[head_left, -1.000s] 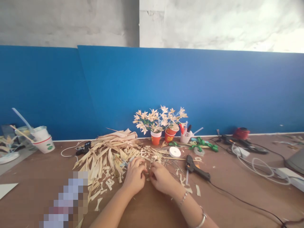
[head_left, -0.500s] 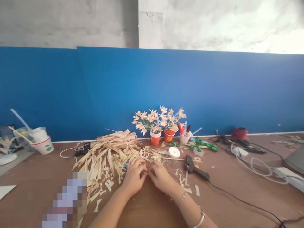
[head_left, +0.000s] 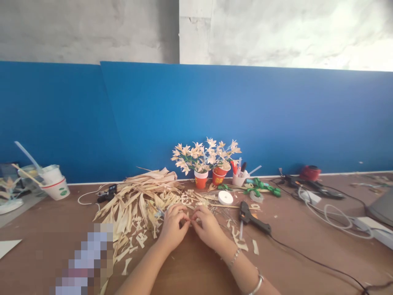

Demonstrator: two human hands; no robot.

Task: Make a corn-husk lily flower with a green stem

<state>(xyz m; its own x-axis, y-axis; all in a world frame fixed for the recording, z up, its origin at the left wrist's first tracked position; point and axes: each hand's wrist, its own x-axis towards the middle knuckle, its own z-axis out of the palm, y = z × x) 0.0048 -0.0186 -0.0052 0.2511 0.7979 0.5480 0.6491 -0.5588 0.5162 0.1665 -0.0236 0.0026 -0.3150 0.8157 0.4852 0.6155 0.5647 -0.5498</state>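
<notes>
My left hand [head_left: 174, 226] and my right hand [head_left: 206, 225] meet fingertip to fingertip above the brown table [head_left: 192, 266]. Both have their fingers curled into a pinch around something small and pale, mostly hidden by the fingers. Beside my left hand lies a heap of dried husks [head_left: 143, 194], with cut husk scraps [head_left: 141, 239] in front of it. A white tape roll [head_left: 225, 197] is just beyond my right hand, and a black glue gun [head_left: 253, 219] rests to its right.
Pale husk flowers [head_left: 196, 153] stand in red cups [head_left: 201, 179] at the back, near a white cup of pens [head_left: 238, 179]. Green tape pieces [head_left: 264, 186] lie right of them. White cables [head_left: 331, 217] and a power strip [head_left: 376, 231] are at far right, a paper cup [head_left: 57, 188] at left.
My fingers have shifted slightly around the small piece, and my right fingertips sit a little differently. Both hands stay in about the same place.
</notes>
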